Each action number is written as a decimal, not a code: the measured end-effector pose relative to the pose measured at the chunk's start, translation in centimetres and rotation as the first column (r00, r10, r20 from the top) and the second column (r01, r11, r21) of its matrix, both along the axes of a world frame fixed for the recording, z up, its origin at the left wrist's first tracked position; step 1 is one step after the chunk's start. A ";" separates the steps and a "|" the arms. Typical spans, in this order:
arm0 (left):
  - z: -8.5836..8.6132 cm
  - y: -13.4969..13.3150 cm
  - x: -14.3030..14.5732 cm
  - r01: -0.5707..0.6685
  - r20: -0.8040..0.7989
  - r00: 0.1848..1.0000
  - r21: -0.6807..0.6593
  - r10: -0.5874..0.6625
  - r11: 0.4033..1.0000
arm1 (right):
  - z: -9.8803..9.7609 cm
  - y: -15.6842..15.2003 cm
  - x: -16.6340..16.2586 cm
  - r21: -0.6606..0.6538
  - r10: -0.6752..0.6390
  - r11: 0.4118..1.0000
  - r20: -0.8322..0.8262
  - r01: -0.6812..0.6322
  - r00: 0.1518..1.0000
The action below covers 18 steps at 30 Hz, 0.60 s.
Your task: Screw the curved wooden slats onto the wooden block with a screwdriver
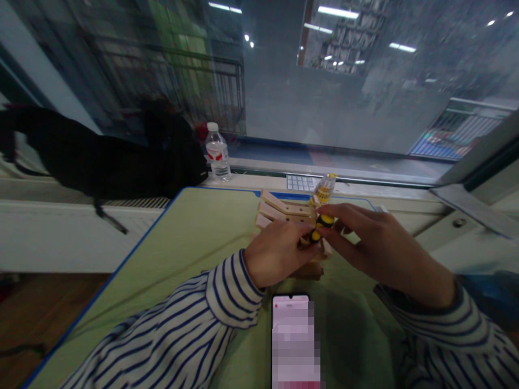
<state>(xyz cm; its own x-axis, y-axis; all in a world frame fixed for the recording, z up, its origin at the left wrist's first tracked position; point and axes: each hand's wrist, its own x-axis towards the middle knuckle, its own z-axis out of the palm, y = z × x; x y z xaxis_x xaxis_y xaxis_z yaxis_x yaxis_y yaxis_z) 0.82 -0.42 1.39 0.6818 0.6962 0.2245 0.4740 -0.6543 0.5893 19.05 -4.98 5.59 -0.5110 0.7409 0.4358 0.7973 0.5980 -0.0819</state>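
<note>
Far left of the wooden slat frame [284, 210] lies a black bag [101, 151], and nearer it stands a plastic water bottle [217, 154], both beyond the green worktop [194, 243]. My left grip [275, 254] is closed around the frame's near side. At the frame's middle, my right grip [385, 248] pinches a small yellow-and-black object [324, 220], which is partly hidden, so I cannot name it. A translucent yellow piece [324, 189] stands just beyond. Several slats already lie together in the frame, with open holes showing along them. My hands hide the rest, so I cannot tell how much is joined.
</note>
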 end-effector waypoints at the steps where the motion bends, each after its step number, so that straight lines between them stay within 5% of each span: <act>1: 0.1 0.0 0.0 0.002 -0.002 1.000 0.000 -0.002 1.000 | 0.0 0.0 0.0 -0.002 0.001 1.000 0.002 -0.001 1.000; 18: 0.0 -0.1 0.0 -0.051 0.031 0.998 0.006 0.051 0.999 | 0.2 -0.1 -0.1 -0.004 0.031 1.000 -0.032 -0.031 0.999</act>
<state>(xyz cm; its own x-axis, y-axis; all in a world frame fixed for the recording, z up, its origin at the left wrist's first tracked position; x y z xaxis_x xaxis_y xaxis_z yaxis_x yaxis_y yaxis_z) 0.86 -0.51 1.41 0.6384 0.7281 0.2498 0.4882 -0.6338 0.5999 18.93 -5.07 5.80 -0.5195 0.7271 0.4489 0.7756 0.6217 -0.1094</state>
